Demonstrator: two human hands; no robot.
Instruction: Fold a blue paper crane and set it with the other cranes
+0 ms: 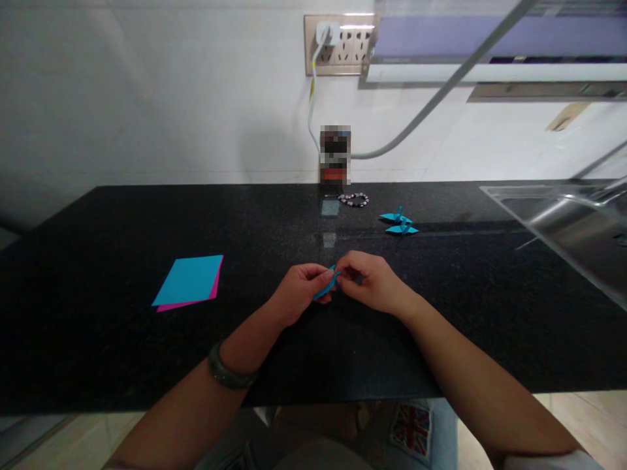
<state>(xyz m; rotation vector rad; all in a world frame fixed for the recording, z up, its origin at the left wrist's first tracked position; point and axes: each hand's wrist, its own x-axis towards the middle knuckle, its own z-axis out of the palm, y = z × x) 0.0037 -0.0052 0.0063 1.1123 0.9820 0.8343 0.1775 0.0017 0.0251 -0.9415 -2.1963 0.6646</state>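
Observation:
Between my two hands, over the dark counter, is a small folded piece of blue origami paper (pixel 324 292). My left hand (pixel 302 287) is closed around it with the thumb on top. The fingertips of my right hand (pixel 367 277) pinch its upper right end. My fingers cover much of the paper, so its exact shape is hard to make out. Farther back to the right stand two folded blue paper cranes (pixel 402 229), close together. On the left lies a stack of square paper sheets (pixel 190 281), blue on top and pink showing beneath.
A beaded bracelet (pixel 354 200) lies at the back of the black counter (pixel 264 228), by a pixelated object (pixel 335 155) against the wall. A metal sink (pixel 588 215) is set in at the right. A grey cable (pixel 421 117) hangs from above; a plug sits in the wall socket (pixel 343 46).

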